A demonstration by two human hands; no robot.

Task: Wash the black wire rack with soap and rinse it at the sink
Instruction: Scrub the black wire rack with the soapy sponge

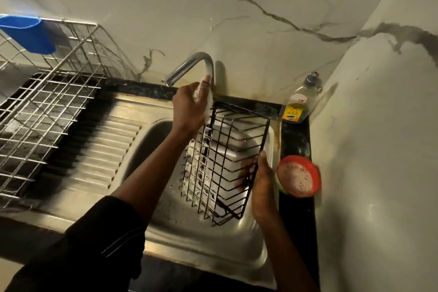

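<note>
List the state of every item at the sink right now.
black wire rack, tilted over the sink basin, foam on its left side
left hand, grips a sudsy scrubber at the rack's top corner
right hand, grips the rack's right rim
faucet, no stream visible
dish soap bottle, upright, mostly empty
red tub, open, foamy inside
steel dish drainer, holds a blue cup

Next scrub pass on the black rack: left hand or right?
Left, probably. The left hand holds the sudsy scrubber at the black wire rack, by its far corner, while the right hand grips the rack's right rim, holding it over the sink.
</note>
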